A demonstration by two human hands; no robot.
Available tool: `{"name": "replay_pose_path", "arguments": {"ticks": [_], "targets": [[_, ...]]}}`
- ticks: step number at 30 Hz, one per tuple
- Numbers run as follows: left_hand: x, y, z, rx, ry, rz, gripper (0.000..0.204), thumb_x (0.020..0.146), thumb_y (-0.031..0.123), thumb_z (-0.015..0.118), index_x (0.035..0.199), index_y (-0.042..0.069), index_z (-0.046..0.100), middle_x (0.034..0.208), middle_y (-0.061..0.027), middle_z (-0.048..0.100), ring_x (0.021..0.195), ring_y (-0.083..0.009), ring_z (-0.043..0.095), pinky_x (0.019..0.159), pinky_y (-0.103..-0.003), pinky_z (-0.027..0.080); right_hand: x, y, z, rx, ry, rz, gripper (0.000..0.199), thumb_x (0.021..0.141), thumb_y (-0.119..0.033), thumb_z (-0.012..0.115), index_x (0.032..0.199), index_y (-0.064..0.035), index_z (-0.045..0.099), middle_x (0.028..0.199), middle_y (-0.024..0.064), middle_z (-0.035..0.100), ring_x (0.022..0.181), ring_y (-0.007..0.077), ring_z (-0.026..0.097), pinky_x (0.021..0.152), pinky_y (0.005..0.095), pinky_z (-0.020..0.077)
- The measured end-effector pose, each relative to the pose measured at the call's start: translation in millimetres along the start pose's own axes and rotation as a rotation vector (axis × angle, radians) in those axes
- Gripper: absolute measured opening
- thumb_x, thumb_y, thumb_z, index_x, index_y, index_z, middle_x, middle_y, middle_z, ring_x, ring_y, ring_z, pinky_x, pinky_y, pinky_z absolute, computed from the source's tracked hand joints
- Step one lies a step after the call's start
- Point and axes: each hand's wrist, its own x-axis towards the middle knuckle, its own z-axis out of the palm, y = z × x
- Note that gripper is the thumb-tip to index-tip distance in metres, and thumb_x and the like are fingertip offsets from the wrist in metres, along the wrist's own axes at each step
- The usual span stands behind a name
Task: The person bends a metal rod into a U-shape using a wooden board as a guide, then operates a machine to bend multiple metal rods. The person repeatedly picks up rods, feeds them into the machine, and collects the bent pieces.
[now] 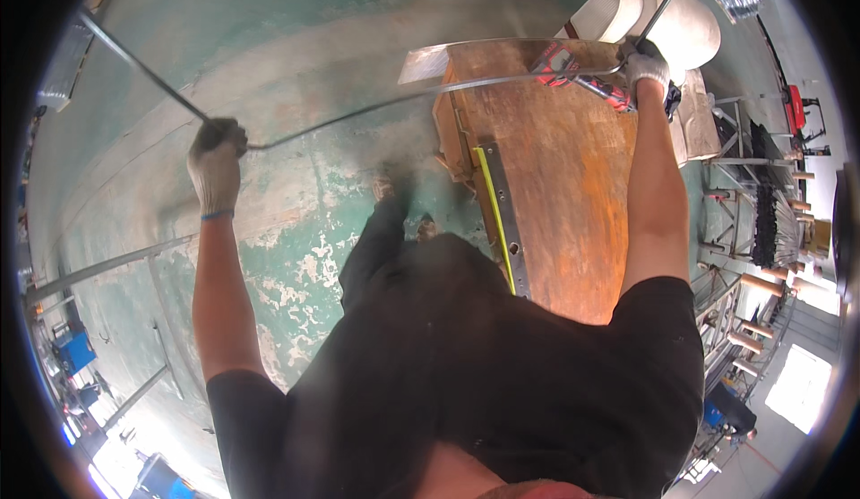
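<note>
A thin grey metal rod frame [394, 98] spans from left to right in front of me, bent at a corner near each hand. My left hand [218, 160], in a white glove with dark fingers, is closed around it by the left corner, out over the floor. At the right corner my right hand [647, 65], gloved alike, grips the frame above the far end of a wooden tabletop [564, 194]. From each corner an arm of the frame runs away toward the picture's upper edge. A red and black power tool [587, 81] lies on the tabletop beside my right hand.
Along the table's left edge lie a yellow-green strip [494, 217] and a dark metal bar [511, 230] with holes. Large white rolls [663, 20] stand beyond the table. Metal racks [739, 176] line the right side. Worn green paint covers the floor [305, 257].
</note>
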Motion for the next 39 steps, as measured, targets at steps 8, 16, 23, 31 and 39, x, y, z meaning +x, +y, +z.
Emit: {"name": "replay_pose_path", "arguments": {"ticks": [8,16,23,31,39], "targets": [[141,-27,112,0.063,-0.081,-0.121,0.013,0.096,0.001,0.070,0.109,-0.001,0.073,0.091,-0.0067,0.072,0.082,-0.0154,0.070,0.073,-0.029,0.057,118,21,52,-0.095,0.075,0.127,0.024,0.097,-0.008,0.075,0.120,-0.0025,0.079,0.093,0.0082,0.078,0.079,0.0174,0.072,0.072,0.0316,0.0574],[207,-66,217,0.205,-0.117,-0.247,0.013,0.096,0.003,0.070,0.108,0.000,0.074,0.090,-0.0072,0.074,0.081,-0.0167,0.071,0.071,-0.031,0.058,250,138,88,-0.550,0.033,0.169,0.031,0.091,-0.025,0.079,0.119,-0.0126,0.083,0.091,0.0083,0.082,0.084,0.0178,0.078,0.082,0.0337,0.0595],[236,-88,303,0.327,-0.113,-0.370,0.015,0.093,0.006,0.073,0.108,0.001,0.074,0.090,-0.0074,0.074,0.078,-0.0164,0.071,0.067,-0.031,0.058,299,206,117,-0.365,-0.039,0.253,0.029,0.094,-0.017,0.078,0.120,-0.0060,0.080,0.092,0.0071,0.080,0.079,0.0164,0.075,0.074,0.0326,0.0588],[249,-127,347,0.449,-0.182,-0.444,0.016,0.097,0.008,0.071,0.112,0.004,0.074,0.095,-0.0087,0.077,0.084,-0.0183,0.074,0.070,-0.033,0.060,319,237,117,-0.476,-0.142,0.282,0.033,0.097,-0.018,0.075,0.128,-0.0052,0.078,0.098,0.0066,0.080,0.084,0.0164,0.076,0.074,0.0305,0.0587],[238,-154,359,0.377,-0.267,-0.479,0.019,0.100,0.016,0.072,0.114,0.003,0.072,0.095,-0.0078,0.075,0.084,-0.0185,0.074,0.073,-0.035,0.061,370,300,89,-0.942,-0.249,0.111,0.045,0.099,-0.054,0.065,0.130,-0.0242,0.079,0.108,0.0046,0.083,0.111,0.0261,0.077,0.096,0.0414,0.0578]]}}
